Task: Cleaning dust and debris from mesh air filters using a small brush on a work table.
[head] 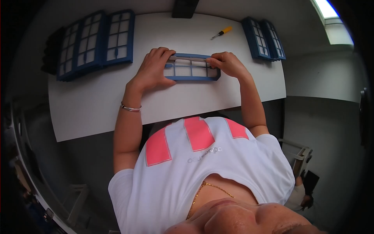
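A blue-framed pleated filter (191,78) lies on the white table in front of me. My left hand (155,68) grips its left end, with the thumb at the near edge and the fingers at the far edge. At the right end, my right hand (228,63) pinches a thin grey strip (190,59) that runs along the inside of the far frame edge. The strip's left end reaches under my left fingers. Part of the filter's right end is hidden behind my right hand.
Stacks of blue-framed filters stand at the table's left (118,38) and far right (257,39). A screwdriver with a yellow handle (226,29) lies beyond my right hand. A dark object (184,8) is at the far edge. Black items (52,49) sit beside the left stacks.
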Demonstrator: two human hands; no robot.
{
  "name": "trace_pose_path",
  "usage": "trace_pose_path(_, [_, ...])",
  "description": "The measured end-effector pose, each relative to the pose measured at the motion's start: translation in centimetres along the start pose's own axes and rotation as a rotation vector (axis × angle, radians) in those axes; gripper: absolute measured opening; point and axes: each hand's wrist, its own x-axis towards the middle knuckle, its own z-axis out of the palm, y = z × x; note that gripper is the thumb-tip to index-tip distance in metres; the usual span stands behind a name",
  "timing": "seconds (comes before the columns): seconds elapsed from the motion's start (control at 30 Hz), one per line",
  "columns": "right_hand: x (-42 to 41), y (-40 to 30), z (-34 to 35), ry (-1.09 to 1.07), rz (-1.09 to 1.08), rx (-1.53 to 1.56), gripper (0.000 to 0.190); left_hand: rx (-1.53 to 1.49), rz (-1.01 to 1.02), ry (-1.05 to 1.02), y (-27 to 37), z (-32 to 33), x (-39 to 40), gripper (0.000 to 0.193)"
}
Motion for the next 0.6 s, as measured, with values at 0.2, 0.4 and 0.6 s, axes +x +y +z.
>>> trace_pose_path(0.2, [-1.5, 2.7, -1.9, -0.016, 0.093, 0.006, 0.039, -0.029, 0.031, 0.008, -0.5, 0.1, 0.0, 0.098])
trace_pose_path(0.4, [-1.4, 2.3, 0.7, 0.028, 0.009, 0.087, 0.038, -0.007, 0.040, 0.018, 0.0, 0.3, 0.1, 0.096])
trace_pose_path(0.6, [-2.4, 3.6, -1.4, -0.022, 0.089, 0.049, 0.037, -0.013, 0.033, 0.034, -0.3, 0.5, 0.1, 0.097])
